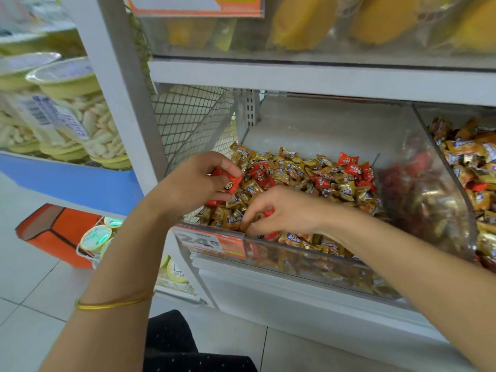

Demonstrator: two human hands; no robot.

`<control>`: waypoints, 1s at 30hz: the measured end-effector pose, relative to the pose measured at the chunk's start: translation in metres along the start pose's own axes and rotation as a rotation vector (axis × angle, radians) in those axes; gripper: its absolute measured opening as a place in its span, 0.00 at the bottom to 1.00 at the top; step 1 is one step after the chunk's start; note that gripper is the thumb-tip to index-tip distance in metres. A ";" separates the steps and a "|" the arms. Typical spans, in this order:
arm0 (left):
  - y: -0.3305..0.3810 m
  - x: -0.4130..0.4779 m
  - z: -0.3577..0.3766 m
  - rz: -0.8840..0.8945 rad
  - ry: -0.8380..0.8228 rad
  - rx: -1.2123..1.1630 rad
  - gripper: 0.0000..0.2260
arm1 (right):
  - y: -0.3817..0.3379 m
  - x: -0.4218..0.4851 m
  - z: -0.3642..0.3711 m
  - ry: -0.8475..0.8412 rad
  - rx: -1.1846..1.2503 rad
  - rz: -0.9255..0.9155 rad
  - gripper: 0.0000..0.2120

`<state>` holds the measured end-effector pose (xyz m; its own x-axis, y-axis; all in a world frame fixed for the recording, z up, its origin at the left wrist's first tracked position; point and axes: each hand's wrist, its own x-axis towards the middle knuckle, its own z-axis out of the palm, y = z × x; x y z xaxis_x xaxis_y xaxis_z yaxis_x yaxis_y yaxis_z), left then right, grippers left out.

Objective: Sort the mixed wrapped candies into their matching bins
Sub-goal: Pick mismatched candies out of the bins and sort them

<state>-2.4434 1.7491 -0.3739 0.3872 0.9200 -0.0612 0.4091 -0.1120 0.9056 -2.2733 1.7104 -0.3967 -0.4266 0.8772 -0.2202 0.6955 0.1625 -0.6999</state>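
A clear plastic bin (316, 253) on the shelf holds a heap of gold-wrapped candies (284, 167) mixed with red-wrapped candies (351, 167). My left hand (193, 181) hovers over the bin's left side and grips a few red candies (230, 181) in curled fingers. My right hand (279, 210) reaches into the front of the heap and pinches a red candy (269, 212) among the gold ones. A second clear bin (440, 157) to the right holds more gold and orange wrapped candies (472, 162).
A wire mesh panel (188, 116) closes the bin's left side. An orange price tag (209, 241) sits on the bin's front lip. The shelf above (322, 76) carries yellow packs. Jars of white snacks (88, 124) stand on the left shelf; an orange box (56, 232) is on the tiled floor.
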 end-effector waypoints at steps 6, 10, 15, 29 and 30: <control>-0.002 0.003 -0.002 0.016 0.070 -0.031 0.13 | 0.002 0.005 0.013 -0.059 -0.463 -0.007 0.09; -0.006 0.010 -0.001 0.032 0.105 0.108 0.17 | 0.007 0.002 0.004 0.029 -0.296 0.015 0.05; -0.016 0.025 0.008 -0.031 0.015 0.662 0.15 | 0.013 -0.015 -0.021 0.234 0.258 0.229 0.05; -0.020 0.034 0.021 -0.184 -0.149 1.043 0.17 | 0.023 0.008 -0.008 0.111 -0.183 0.254 0.14; -0.020 0.034 0.020 -0.172 -0.154 1.056 0.16 | 0.025 0.009 -0.006 0.108 -0.246 0.253 0.14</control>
<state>-2.4213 1.7753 -0.4023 0.3264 0.9053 -0.2717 0.9448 -0.3213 0.0645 -2.2568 1.7252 -0.4123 -0.1688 0.9442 -0.2829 0.8950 0.0266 -0.4453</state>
